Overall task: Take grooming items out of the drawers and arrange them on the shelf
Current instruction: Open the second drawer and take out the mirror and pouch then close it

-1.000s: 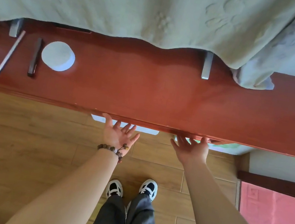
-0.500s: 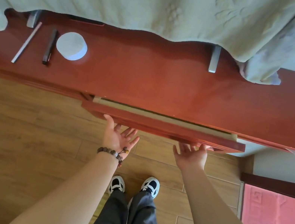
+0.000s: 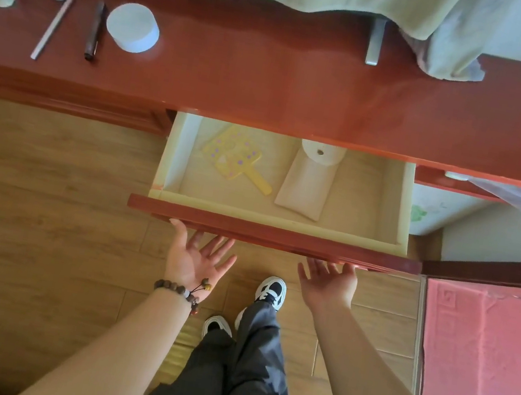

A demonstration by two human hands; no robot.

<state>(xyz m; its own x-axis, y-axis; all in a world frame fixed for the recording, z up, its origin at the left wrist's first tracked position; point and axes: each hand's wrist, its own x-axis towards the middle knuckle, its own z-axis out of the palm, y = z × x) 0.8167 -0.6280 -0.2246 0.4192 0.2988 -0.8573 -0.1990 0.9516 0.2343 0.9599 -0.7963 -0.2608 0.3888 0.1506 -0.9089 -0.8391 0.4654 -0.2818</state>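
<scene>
At mid-frame the drawer (image 3: 275, 233) stands open — inside lie a yellow comb (image 3: 236, 156) at left and a white tube (image 3: 309, 181) at right. Both palms face up below its front: left hand (image 3: 197, 261) and right hand (image 3: 327, 284), fingers spread, fingertips under the front edge, gripping nothing. On the shelf (image 3: 272, 84), upper left, sit a white jar (image 3: 133, 27), a dark pen (image 3: 94, 30) and a pale stick (image 3: 54, 24).

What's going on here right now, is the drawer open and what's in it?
A person has the red wooden drawer pulled open, left hand and right hand palm-up under its front edge, fingers relaxed. Inside lie a yellow paddle-shaped comb and a white tube with a round cap. On the red wooden shelf above already lie a pale thin stick, a dark pen-like stick and a round white jar.
</scene>
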